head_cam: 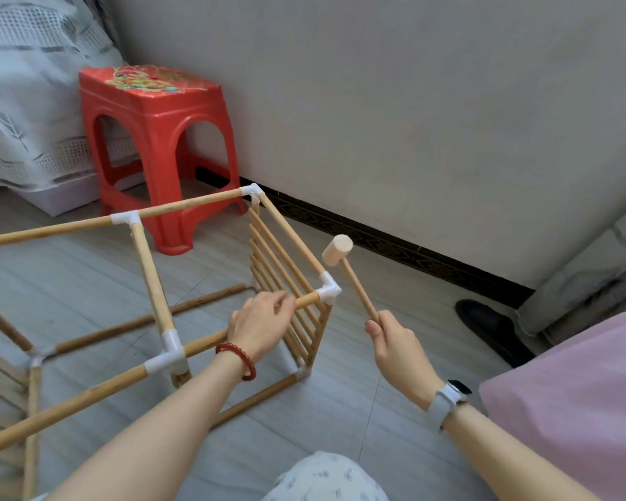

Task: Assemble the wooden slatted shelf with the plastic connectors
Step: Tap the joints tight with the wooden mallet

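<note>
Grey floor by wall; left hand [259, 321] round shelf rail [306, 300]; right hand [394, 341] round mallet [351, 271].

I see both forearms bare, no sleeves; a red beaded bracelet [236, 360] circles my left wrist at frame centre; a white-strapped watch [448, 398] with dark face sits on my right wrist, lower right; pale patterned trousers [326, 477] at bottom centre.

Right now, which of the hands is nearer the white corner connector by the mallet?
Left. The left hand grips the rod just beside the white corner connector; the right hand holds the mallet handle, lower right of it.
</note>
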`<state>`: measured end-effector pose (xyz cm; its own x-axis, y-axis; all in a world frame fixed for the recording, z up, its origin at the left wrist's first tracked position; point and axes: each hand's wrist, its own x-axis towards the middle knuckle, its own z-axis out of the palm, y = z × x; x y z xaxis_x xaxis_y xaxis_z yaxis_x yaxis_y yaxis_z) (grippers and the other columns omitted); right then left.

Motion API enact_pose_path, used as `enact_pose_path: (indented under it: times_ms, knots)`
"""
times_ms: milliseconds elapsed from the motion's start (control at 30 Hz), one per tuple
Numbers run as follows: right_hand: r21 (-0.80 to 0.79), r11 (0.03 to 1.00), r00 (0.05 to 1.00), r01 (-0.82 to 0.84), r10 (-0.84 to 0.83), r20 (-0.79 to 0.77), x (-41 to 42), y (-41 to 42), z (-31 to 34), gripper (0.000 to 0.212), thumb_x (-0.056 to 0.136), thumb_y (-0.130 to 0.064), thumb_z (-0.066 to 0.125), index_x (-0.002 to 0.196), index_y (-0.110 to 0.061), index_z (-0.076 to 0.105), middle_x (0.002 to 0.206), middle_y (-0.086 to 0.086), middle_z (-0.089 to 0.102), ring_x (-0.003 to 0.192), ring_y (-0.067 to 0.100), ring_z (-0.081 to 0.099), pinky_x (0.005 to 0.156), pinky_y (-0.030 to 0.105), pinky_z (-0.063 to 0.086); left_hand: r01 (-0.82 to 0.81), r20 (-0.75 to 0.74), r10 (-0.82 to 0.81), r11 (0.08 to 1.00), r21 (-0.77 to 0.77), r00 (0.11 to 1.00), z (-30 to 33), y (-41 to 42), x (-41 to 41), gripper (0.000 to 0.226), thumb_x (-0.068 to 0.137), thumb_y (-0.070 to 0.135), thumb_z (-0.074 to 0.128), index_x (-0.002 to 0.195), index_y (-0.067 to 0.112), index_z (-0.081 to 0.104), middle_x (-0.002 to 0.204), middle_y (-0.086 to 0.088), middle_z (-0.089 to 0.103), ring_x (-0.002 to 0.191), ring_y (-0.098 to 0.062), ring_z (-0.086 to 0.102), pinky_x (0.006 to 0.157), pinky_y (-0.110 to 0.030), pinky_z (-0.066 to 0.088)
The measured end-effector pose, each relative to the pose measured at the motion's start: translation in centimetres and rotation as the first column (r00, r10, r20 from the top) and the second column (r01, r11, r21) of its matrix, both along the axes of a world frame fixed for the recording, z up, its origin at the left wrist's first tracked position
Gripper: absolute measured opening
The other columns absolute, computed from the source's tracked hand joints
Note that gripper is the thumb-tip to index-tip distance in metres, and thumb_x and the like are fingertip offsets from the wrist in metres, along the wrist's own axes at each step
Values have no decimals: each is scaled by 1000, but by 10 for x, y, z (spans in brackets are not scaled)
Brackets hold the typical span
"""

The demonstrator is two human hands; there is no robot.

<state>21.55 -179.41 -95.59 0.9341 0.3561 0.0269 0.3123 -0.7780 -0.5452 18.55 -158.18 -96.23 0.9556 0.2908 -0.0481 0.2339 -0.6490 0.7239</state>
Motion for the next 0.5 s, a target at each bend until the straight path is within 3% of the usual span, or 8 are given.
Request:
enact_pose_path:
  times_ms: [33,67,133,167,233,300,367,500]
  knots:
    - [-51,997,997,-52,54,46,-2,0,1,15,101,-27,33,94,-18,43,63,-5,45,54,18,42,52,32,31,-73,29,90,929,-364,996,10,-2,2,30,101,41,29,106,26,55,105,6,51,110,-19,47,83,-28,37]
    - [-129,987,990,-97,109,88,-5,-1,1,13,101,-27,35,97,-19,45,65,-6,48,58,20,46,54,32,33,-123,6,167,746,-655,986,21,-3,5,34,101,43,28,110,23,54,110,3,51,112,-20,48,86,-30,39]
    - [-195,972,959,-130,174,224,-11,4,0,14,99,-27,38,107,-22,49,74,-7,55,62,23,54,55,34,39,-166,-100,165,456,-875,981,43,2,7,49,98,51,28,117,14,54,116,-5,52,107,-24,54,89,-39,44]
    - [-213,966,925,-146,209,318,-11,6,0,17,98,-28,39,110,-25,49,74,-7,58,57,22,55,49,34,41,-181,-137,136,408,-895,981,49,3,10,52,97,52,33,112,9,57,113,-8,54,98,-24,57,85,-40,47]
    - [-228,960,842,-160,253,476,-9,17,5,21,94,-34,37,107,-28,52,63,-5,56,41,19,49,33,29,34,-240,-202,129,507,-828,971,61,8,7,38,96,41,46,101,8,61,98,-10,57,78,-20,57,74,-35,50]
    - [-248,960,742,-128,258,618,-8,32,16,34,97,-36,34,94,-23,64,54,-4,48,35,18,43,34,22,23,-325,-257,200,628,-707,946,69,10,2,25,96,20,48,110,3,61,84,-7,54,67,-15,51,66,-29,48]
    - [-251,960,657,-127,271,704,-11,45,23,52,102,-34,24,82,-17,68,52,-3,46,34,18,42,38,19,20,-362,-254,258,669,-649,932,71,16,-3,28,96,3,42,120,0,57,87,-8,53,67,-16,51,62,-25,47]
    - [-195,963,649,-186,270,711,-18,73,38,34,91,-31,39,73,-18,65,47,-4,50,31,19,44,34,18,29,-329,-45,371,754,-568,928,85,39,-21,32,93,-3,32,107,5,59,88,-9,54,74,-17,56,61,-20,53]
